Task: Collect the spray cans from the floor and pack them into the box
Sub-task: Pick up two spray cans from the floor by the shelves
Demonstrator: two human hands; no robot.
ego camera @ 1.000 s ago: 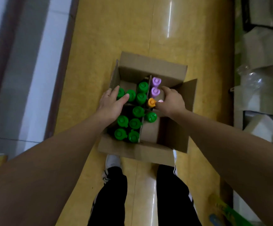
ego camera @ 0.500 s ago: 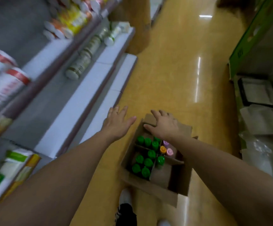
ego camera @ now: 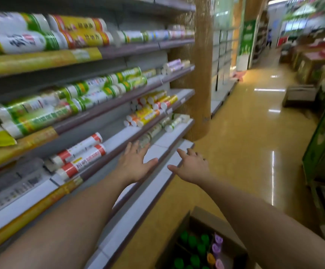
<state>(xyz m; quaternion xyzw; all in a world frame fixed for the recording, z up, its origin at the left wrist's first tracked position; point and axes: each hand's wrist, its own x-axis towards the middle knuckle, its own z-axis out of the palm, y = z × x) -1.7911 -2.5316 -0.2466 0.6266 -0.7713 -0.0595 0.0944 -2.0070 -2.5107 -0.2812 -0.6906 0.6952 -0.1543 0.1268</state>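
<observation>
Both spread, empty: left hand (ego camera: 133,164), right hand (ego camera: 192,167). Glossy yellow floor (ego camera: 245,144); stocked shelves (ego camera: 103,111) leftward; box (ego camera: 211,217) holds spray cans (ego camera: 192,241).

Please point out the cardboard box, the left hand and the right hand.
cardboard box (ego camera: 216,219): head view, its far wall.
left hand (ego camera: 133,164): head view, back of the hand.
right hand (ego camera: 192,168): head view, back of the hand.

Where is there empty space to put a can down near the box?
The lowest white shelf is bare between the box and the pillar. The yellow floor right of the pillar is open too. Crowded: the upper shelves, stacked with rolls, and the box's left side, full of green-capped cans.
</observation>
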